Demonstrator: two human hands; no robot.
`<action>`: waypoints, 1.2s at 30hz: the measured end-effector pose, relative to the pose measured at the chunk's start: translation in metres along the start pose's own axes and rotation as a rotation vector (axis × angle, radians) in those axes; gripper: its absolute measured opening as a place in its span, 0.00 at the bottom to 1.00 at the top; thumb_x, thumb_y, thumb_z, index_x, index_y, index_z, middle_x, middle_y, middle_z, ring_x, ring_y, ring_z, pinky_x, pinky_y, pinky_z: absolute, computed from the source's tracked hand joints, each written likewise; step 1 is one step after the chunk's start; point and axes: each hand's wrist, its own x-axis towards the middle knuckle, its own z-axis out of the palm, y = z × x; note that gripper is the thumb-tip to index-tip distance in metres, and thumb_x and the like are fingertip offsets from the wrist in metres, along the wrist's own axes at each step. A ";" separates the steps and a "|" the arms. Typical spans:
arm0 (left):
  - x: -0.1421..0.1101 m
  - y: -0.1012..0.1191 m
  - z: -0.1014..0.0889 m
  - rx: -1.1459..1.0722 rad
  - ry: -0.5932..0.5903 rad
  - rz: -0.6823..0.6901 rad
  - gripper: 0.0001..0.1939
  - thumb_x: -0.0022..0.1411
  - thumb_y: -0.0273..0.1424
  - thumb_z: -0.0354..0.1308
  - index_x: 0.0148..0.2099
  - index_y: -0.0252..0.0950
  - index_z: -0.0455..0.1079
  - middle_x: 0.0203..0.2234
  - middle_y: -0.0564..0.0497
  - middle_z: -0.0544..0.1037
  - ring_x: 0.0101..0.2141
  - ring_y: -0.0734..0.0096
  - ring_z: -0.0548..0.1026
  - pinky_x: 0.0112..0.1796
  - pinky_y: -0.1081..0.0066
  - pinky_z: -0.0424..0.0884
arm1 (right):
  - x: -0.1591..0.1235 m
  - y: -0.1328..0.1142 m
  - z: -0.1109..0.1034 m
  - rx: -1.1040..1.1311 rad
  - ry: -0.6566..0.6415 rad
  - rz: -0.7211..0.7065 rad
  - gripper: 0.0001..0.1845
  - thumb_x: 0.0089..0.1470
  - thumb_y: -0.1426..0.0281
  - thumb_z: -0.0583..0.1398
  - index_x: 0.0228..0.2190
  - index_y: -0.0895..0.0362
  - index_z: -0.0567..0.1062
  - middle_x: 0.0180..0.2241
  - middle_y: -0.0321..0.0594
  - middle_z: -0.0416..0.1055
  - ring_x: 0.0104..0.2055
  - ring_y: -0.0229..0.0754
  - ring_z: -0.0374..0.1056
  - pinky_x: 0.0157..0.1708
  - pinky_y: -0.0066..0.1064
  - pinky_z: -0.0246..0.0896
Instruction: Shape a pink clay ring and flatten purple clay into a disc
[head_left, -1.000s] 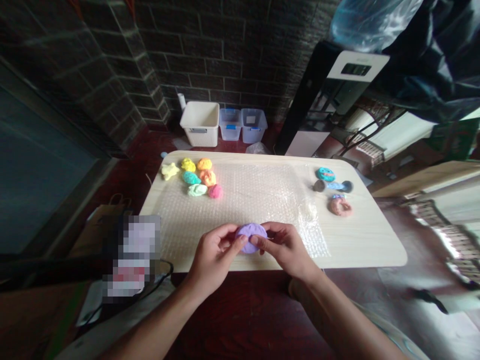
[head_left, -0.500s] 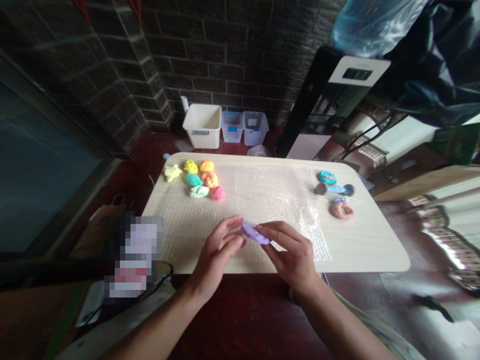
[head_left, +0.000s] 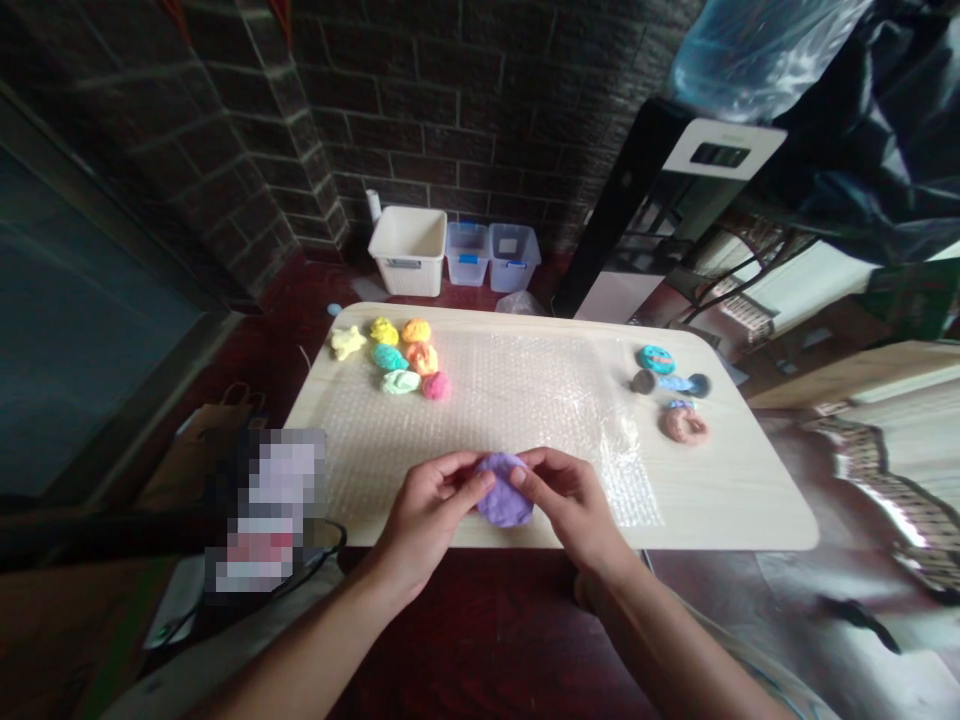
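Observation:
A flattened purple clay disc (head_left: 504, 492) is held above the near edge of the light wooden table (head_left: 742, 490). My left hand (head_left: 427, 515) pinches its left rim with thumb and fingers. My right hand (head_left: 570, 500) pinches its right rim the same way. A sheet of bubble wrap (head_left: 517, 400) covers the middle of the table under the disc.
Several coloured clay lumps (head_left: 401, 360) lie at the table's far left. Clay shapes, a teal disc (head_left: 655, 358), a dumbbell (head_left: 671, 382) and a pink ring (head_left: 684, 425), lie at the right. White and clear bins (head_left: 409, 250) stand on the floor behind. A blurred object (head_left: 262, 505) sits left.
Half a second ago my left hand was open beside the disc, which lay tilted in my right fingers. Now both hands pinch it and its face is turned up toward me.

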 end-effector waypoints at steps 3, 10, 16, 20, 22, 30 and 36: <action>0.000 0.001 0.000 0.048 0.009 0.016 0.19 0.57 0.39 0.76 0.44 0.30 0.83 0.35 0.43 0.85 0.37 0.63 0.80 0.41 0.68 0.74 | 0.001 0.005 0.003 0.086 0.021 0.049 0.16 0.55 0.58 0.73 0.30 0.58 0.83 0.25 0.36 0.76 0.25 0.35 0.66 0.29 0.29 0.63; 0.001 0.001 0.001 0.054 0.047 0.012 0.18 0.57 0.39 0.75 0.43 0.30 0.82 0.34 0.44 0.85 0.36 0.64 0.80 0.41 0.68 0.75 | -0.001 0.006 0.007 0.097 0.002 0.077 0.15 0.58 0.57 0.71 0.33 0.57 0.85 0.26 0.36 0.76 0.26 0.35 0.66 0.28 0.28 0.61; -0.002 -0.005 0.002 0.041 -0.039 -0.063 0.24 0.54 0.38 0.77 0.50 0.33 0.79 0.43 0.42 0.84 0.41 0.59 0.82 0.42 0.63 0.80 | 0.000 0.009 0.006 0.049 0.107 0.031 0.14 0.57 0.58 0.72 0.31 0.56 0.86 0.25 0.36 0.77 0.26 0.36 0.65 0.28 0.29 0.59; 0.000 -0.009 0.001 0.144 -0.022 -0.020 0.19 0.58 0.40 0.74 0.44 0.30 0.81 0.36 0.43 0.85 0.36 0.63 0.82 0.39 0.66 0.78 | 0.003 0.011 0.005 0.062 0.146 0.028 0.15 0.56 0.57 0.72 0.29 0.57 0.85 0.24 0.36 0.75 0.26 0.36 0.64 0.29 0.30 0.60; 0.001 -0.009 0.000 0.172 0.005 0.036 0.18 0.60 0.40 0.73 0.44 0.31 0.81 0.36 0.44 0.85 0.35 0.63 0.82 0.39 0.67 0.77 | 0.004 0.009 0.006 0.079 0.112 0.049 0.16 0.56 0.56 0.72 0.28 0.57 0.84 0.24 0.36 0.75 0.25 0.36 0.65 0.29 0.30 0.61; 0.002 -0.005 -0.008 0.229 0.003 0.106 0.16 0.60 0.40 0.72 0.43 0.33 0.81 0.36 0.45 0.86 0.38 0.58 0.83 0.41 0.65 0.78 | 0.004 0.007 0.015 -0.022 0.115 0.002 0.16 0.56 0.56 0.72 0.31 0.58 0.84 0.27 0.39 0.78 0.28 0.38 0.70 0.31 0.31 0.66; 0.004 0.003 -0.009 0.042 0.149 0.132 0.27 0.54 0.37 0.77 0.53 0.32 0.76 0.41 0.41 0.86 0.41 0.58 0.84 0.44 0.64 0.79 | 0.012 0.001 0.018 0.107 0.147 0.027 0.21 0.53 0.58 0.74 0.46 0.55 0.83 0.29 0.37 0.78 0.29 0.40 0.73 0.31 0.33 0.73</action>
